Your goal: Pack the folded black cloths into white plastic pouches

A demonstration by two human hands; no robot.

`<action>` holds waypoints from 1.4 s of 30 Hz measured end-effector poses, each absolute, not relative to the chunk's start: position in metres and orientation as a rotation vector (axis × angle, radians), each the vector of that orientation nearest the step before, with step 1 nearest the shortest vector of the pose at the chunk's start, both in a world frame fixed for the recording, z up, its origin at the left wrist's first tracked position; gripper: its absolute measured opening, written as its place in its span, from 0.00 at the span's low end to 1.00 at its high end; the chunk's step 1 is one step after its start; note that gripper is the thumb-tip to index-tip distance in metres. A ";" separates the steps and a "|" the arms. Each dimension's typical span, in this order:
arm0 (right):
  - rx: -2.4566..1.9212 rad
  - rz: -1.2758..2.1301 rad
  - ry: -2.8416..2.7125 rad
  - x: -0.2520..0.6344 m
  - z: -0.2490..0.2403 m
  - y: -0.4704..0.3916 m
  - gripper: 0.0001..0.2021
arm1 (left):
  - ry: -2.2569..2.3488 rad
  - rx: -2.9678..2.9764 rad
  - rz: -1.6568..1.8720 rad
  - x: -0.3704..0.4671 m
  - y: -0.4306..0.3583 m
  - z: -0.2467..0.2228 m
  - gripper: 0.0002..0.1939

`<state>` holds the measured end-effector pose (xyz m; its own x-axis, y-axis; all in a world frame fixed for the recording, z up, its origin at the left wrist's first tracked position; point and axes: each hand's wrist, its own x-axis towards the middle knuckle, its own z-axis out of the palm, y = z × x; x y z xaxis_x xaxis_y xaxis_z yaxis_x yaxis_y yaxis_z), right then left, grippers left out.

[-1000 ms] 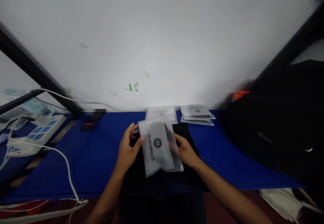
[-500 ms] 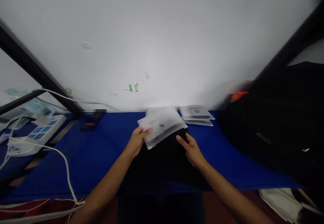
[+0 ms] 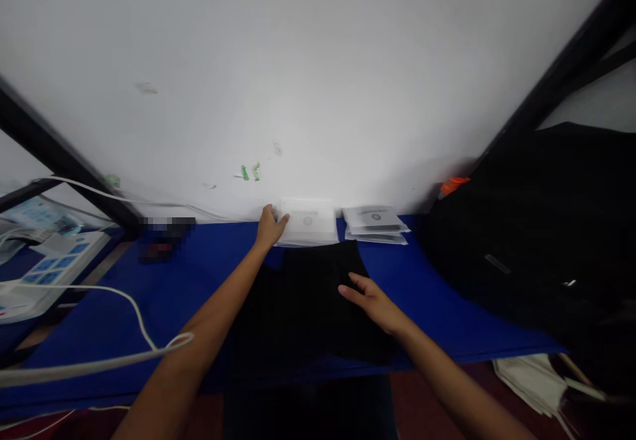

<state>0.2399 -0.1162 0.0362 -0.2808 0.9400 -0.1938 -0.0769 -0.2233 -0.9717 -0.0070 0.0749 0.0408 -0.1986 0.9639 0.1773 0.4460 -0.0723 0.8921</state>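
A stack of frosted plastic zip bags with dark print lies against the wall on the blue-covered table. At the stack's left edge is my left hand, thumb and fingers apart, touching or very near the bags. Close in front of me a piece of black cloth is spread out; its details are lost in the dark. My right hand hovers at or rests on the cloth's right side, open, with thumb and fingers separated. A second pile of printed plastic bags sits to the right of the first.
A large black bulk with an orange piece fills the right side. On the left are a white power strip, loose white cables and a blurred-out dark object. White cloth hangs below the table's right edge.
My left hand has carried a plastic bag forward onto the stack by the wall, uncovering the black cloth. My right hand has drawn slightly back and its fingers have spread.
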 end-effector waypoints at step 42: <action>-1.504 0.686 -2.218 0.317 0.007 -0.114 0.34 | 1.246 2.515 0.587 -0.032 -0.097 0.034 0.16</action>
<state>0.3171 -0.1139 0.0075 -0.3597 0.9324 0.0338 0.7505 0.3107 -0.5833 -0.0323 -0.0970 0.0341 0.5469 0.8037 0.2346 0.6927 -0.5917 0.4122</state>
